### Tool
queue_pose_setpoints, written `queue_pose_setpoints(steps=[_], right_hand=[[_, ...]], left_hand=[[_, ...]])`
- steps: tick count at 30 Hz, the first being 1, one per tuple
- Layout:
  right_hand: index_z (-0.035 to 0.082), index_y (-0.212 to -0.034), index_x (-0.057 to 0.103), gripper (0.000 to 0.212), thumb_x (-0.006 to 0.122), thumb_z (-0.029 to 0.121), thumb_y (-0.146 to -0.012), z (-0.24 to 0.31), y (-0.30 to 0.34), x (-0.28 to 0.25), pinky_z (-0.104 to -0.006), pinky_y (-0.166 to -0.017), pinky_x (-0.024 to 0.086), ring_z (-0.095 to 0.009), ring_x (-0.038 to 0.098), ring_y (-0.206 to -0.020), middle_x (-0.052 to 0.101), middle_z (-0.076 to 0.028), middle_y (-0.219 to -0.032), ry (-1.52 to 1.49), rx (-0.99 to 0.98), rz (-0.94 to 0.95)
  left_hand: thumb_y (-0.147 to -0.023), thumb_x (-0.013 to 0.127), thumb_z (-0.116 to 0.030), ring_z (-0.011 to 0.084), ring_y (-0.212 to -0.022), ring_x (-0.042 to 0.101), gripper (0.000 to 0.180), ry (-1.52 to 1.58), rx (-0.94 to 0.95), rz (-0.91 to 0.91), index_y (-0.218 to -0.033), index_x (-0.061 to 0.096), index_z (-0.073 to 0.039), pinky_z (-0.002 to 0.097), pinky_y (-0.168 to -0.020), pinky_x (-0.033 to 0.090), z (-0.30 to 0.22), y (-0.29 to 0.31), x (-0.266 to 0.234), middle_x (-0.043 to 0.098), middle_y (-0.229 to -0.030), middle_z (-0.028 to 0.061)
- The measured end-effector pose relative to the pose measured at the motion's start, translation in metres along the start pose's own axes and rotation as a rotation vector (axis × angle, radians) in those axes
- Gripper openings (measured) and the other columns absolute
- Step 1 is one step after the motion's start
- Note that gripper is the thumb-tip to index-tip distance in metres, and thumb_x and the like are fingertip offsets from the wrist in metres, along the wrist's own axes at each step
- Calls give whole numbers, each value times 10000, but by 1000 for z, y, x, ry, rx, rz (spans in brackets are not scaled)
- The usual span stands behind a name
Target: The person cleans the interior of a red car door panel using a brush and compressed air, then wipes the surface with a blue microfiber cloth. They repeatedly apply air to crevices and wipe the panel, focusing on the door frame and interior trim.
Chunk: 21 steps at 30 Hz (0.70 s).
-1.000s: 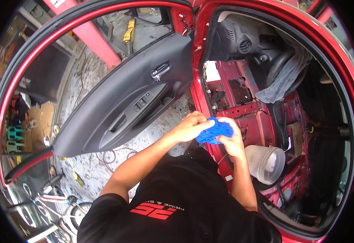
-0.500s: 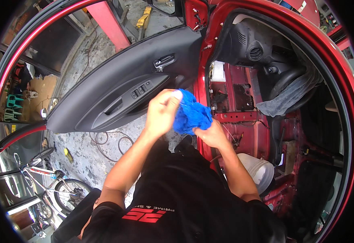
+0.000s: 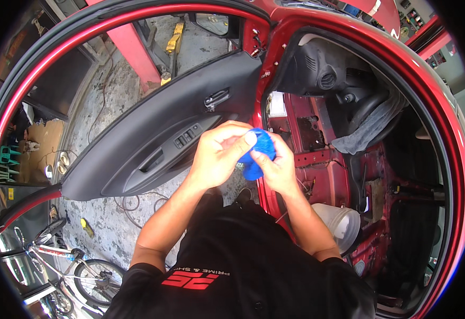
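Both my hands grip a bunched blue cloth (image 3: 265, 142) in front of my body. My left hand (image 3: 223, 151) has its thumb pressed onto the cloth's left side, fingers curled behind it. On the other side, my right hand (image 3: 279, 165) wraps round the cloth with its thumb across the front. A small tail of the cloth hangs below my thumbs. Just beyond my left hand is the black inner panel of the car door (image 3: 131, 138), with window switches (image 3: 186, 136) and a door handle (image 3: 216, 98). The hands hide part of the panel.
To the right is the stripped red car floor (image 3: 317, 183), with a whitish bucket (image 3: 341, 226) near my right forearm. A grey cloth (image 3: 368, 133) drapes over the steering wheel. The red door frame (image 3: 46, 53) arches at left; a bicycle (image 3: 91, 279) stands lower left.
The blue cloth has been gathered into a smaller bunch, and my hands have come closer together around it. The view has shifted slightly, so the door sits lower.
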State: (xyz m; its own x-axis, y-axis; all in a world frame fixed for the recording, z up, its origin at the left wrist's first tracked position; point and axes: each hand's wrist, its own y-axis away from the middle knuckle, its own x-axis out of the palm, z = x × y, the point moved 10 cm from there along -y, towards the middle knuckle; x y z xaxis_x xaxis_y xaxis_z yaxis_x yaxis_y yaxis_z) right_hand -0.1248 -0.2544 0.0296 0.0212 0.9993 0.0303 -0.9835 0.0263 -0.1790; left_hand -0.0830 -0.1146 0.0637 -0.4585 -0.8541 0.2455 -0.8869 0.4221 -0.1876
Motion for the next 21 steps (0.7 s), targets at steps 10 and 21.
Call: queue_pose_setpoints(steps=[10, 21], right_hand=[[51, -1327, 616, 379, 652, 316, -1058, -4, -45, -20, -248, -749, 515, -80, 616, -849, 667, -5, -1029, -250, 38, -514], [44, -1338, 641, 374, 732, 161, -995, 16, -134, -56, -290, -815, 578, -109, 665, -939, 702, -50, -1126, 125, -26, -378]], left_hand=[[-971, 704, -254, 389, -1290, 562, 355, -683, 351, 112, -1257, 703, -45, 494, -1105, 441, 20, 20, -13, 664, -1295, 176], [-959, 665, -289, 382, -1362, 508, 522, -1381, 122, 45, -1385, 605, 7, 507, -1137, 400, 60, -142, -118, 562, -1454, 216]])
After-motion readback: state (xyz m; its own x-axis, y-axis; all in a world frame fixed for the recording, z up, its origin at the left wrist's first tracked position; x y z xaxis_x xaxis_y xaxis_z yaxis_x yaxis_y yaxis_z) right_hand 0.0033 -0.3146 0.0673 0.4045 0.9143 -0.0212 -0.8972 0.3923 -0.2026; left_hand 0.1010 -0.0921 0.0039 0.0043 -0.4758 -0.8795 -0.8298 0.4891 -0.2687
